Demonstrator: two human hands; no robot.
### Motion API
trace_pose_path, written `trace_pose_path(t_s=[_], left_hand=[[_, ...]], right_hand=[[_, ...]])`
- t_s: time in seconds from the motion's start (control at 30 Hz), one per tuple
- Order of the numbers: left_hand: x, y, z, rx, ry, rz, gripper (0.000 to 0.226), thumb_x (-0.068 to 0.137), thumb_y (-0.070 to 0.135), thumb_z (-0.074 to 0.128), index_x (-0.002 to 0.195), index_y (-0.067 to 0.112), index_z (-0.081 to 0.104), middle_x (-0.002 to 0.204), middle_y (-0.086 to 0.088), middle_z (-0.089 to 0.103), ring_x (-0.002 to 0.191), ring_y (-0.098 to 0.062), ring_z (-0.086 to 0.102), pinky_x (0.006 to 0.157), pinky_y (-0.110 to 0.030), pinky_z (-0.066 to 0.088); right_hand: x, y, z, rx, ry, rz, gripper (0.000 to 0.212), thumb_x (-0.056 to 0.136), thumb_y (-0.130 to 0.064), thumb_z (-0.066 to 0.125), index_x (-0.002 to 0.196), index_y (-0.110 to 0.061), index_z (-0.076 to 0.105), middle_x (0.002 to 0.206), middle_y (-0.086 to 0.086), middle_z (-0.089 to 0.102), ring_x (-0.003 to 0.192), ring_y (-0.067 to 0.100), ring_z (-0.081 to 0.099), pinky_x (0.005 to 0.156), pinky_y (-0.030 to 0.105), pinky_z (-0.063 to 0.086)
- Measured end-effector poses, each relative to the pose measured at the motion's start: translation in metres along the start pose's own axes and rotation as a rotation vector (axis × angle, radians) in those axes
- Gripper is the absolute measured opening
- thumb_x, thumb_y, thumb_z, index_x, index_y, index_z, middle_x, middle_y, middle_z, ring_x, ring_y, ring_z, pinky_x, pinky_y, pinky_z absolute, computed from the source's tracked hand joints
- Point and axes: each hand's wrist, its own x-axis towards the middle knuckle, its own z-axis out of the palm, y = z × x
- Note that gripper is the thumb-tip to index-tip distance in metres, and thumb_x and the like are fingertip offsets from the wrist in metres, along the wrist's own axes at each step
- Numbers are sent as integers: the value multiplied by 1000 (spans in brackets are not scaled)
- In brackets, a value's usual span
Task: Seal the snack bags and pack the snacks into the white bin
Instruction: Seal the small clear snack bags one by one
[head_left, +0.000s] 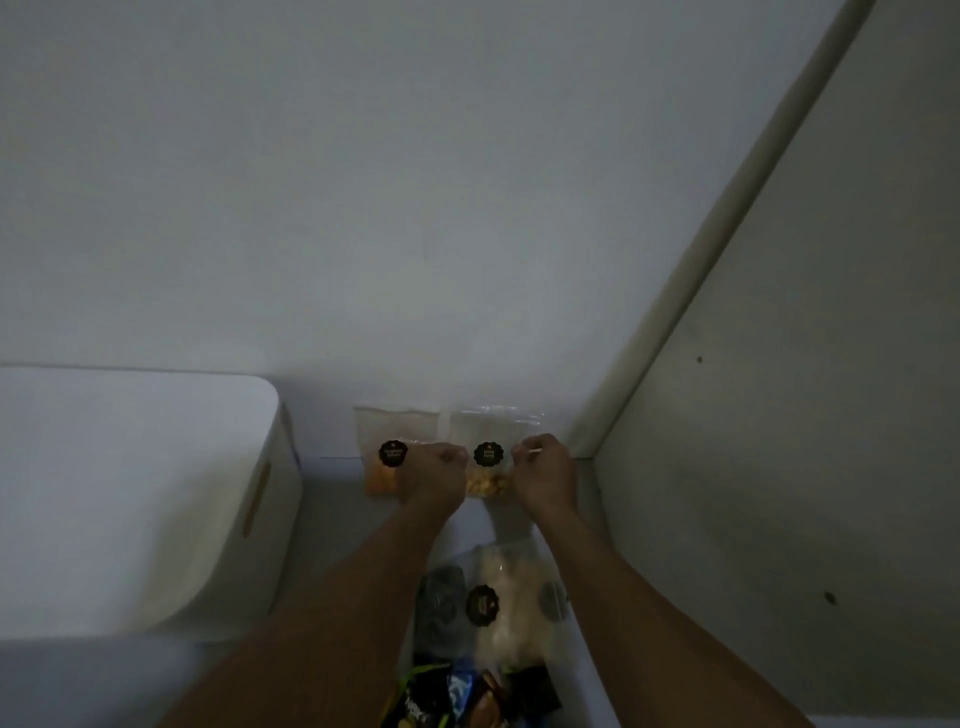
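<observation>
Two clear snack bags lean against the back wall. The right one (488, 467) has a black round label and yellow snacks at its bottom. My left hand (436, 475) grips its left edge and my right hand (545, 467) pinches its right edge, fingers curled. The left bag (382, 457) holds orange snacks, carries the same kind of label, and is partly behind my left hand. The white bin (140, 493) stands at the left, with a slot handle on its side.
Nearer to me lie more snacks: a clear bag of pale pieces (511, 597) with a black label, a dark bag (441, 603), and dark packets (452, 696) at the bottom edge. A white panel (779, 467) walls off the right side.
</observation>
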Motion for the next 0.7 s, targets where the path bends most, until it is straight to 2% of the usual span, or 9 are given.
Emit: trace_pose_path(t_s=[0.1,0.17,0.23,0.33,0.47,0.53,0.6,0.7], left_hand=[[10,-4,8,12,37,-39,16,94,16,62,103,13,74,104,-11,71,91,-29,67,83,-45,59],[13,-4,10,13,44,-52,18,93,15,62,107,14,74,109,-11,70,96,-29,66,88,-44,58],[14,-5,8,3,35,-53,24,92,14,63,115,13,71,116,-12,69,103,-29,65,94,-42,55],[9,-8,3,17,31,-67,34,87,9,63,121,10,67,118,-13,68,105,-31,65,94,-43,55],[-9,-11,-4,110,54,-26,30,90,4,58,117,9,69,120,-12,67,110,-31,62,98,-37,51],[-22,-10,-7,106,-33,59,24,92,4,58,113,4,71,118,-10,67,109,-26,60,93,-26,48],[-39,-11,-10,167,-202,138,26,94,-3,53,114,0,68,115,-7,63,105,-19,57,84,-16,43],[-55,-28,-17,364,-388,191,39,92,-6,47,123,8,64,131,-10,60,118,-21,57,93,-23,45]], right_hand=[[9,5,5,-41,-54,-19,31,99,-10,50,129,-5,57,123,12,64,110,24,60,85,20,41],[11,5,5,-55,-82,-34,39,98,-6,48,136,-3,53,129,13,62,119,25,57,94,23,42],[12,4,6,-67,-92,-44,42,98,-8,46,140,-3,50,133,13,60,121,26,56,98,26,43],[6,4,3,-88,-108,-59,46,97,-9,48,143,-4,47,136,13,58,123,26,55,101,30,44],[-12,3,-10,-76,-147,-40,56,97,-18,55,149,-7,37,147,15,47,132,25,48,109,33,41],[-27,3,-20,-81,-180,-47,58,97,-21,58,149,-9,37,147,14,47,131,24,49,109,33,41],[-48,8,-30,-146,-174,-66,56,95,-23,61,146,-9,42,143,13,50,127,25,51,103,30,44],[-81,23,-39,-333,-111,-60,50,90,-24,65,137,-11,50,132,13,57,114,26,59,88,28,49]])
